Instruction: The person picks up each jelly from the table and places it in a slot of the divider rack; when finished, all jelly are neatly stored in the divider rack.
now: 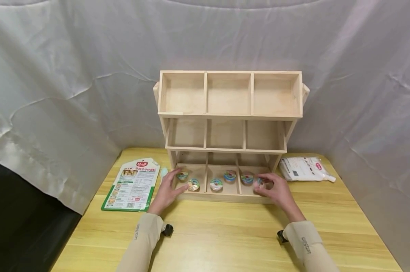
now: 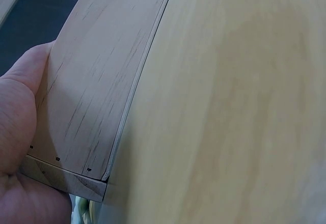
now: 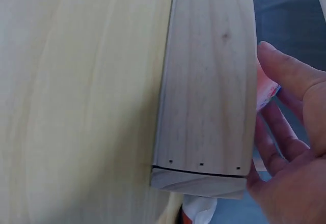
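Note:
A three-tier wooden rack [image 1: 230,115] stands on the table, its bottom tray [image 1: 222,197] holding several small jelly cups with printed lids. My left hand [image 1: 166,192] reaches over the tray's left front corner. Its thumb points at a yellowish-lidded jelly cup [image 1: 193,184], and the fingers are near another jelly cup [image 1: 182,175]; the front board hides the fingertips in the left wrist view. At the right end, my right hand [image 1: 280,190] has thumb and fingers around a pink jelly cup [image 3: 266,86], beside another jelly cup [image 1: 247,178].
Left of the rack lies a printed white and green food pouch [image 1: 131,185], with a pale green spoon [image 1: 163,172] beside it. A white packet [image 1: 305,169] lies to the right. Grey curtains [image 1: 89,75] surround the wooden table [image 1: 222,234].

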Available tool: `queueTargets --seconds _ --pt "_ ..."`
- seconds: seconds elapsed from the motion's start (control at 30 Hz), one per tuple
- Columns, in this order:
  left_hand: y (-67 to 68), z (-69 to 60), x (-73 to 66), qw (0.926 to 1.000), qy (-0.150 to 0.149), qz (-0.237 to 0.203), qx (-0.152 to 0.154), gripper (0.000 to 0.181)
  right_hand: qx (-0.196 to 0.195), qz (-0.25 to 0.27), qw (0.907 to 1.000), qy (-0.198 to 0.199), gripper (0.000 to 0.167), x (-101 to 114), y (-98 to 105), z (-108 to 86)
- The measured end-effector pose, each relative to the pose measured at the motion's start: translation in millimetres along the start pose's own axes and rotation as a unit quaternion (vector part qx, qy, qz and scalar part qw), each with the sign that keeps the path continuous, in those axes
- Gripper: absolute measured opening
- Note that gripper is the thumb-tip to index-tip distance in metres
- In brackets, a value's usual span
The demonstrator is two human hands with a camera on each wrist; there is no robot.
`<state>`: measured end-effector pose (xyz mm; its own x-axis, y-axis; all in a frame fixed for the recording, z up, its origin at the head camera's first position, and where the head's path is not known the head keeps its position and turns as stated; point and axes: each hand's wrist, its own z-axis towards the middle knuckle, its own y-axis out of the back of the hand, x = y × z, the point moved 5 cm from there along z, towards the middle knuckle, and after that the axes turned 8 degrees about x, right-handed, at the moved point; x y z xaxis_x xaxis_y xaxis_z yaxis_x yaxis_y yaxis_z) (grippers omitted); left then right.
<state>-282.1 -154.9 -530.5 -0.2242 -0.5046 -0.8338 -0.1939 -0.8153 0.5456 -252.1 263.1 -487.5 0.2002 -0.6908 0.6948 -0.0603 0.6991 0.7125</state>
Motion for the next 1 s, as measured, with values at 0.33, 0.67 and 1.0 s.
queueTargets --seconds 0.33,0.67,1.0 --pt "0.8 2.1 0.3 1.0 0.001 0.006 0.003 0.078 -0.042 -0.026 0.9985 0.023 0.053 -4.5 -1.8 2.9" --pt "-0.4 0.9 1.9 1.0 0.003 0.001 0.0 0.078 -0.041 -0.059 0.997 0.027 0.053 -10.2 -5.7 7.2" --pt "0.1 0.3 1.4 1.0 -0.002 -0.004 -0.004 0.08 -0.027 -0.079 0.9962 0.024 0.05 -10.0 -9.3 12.4"
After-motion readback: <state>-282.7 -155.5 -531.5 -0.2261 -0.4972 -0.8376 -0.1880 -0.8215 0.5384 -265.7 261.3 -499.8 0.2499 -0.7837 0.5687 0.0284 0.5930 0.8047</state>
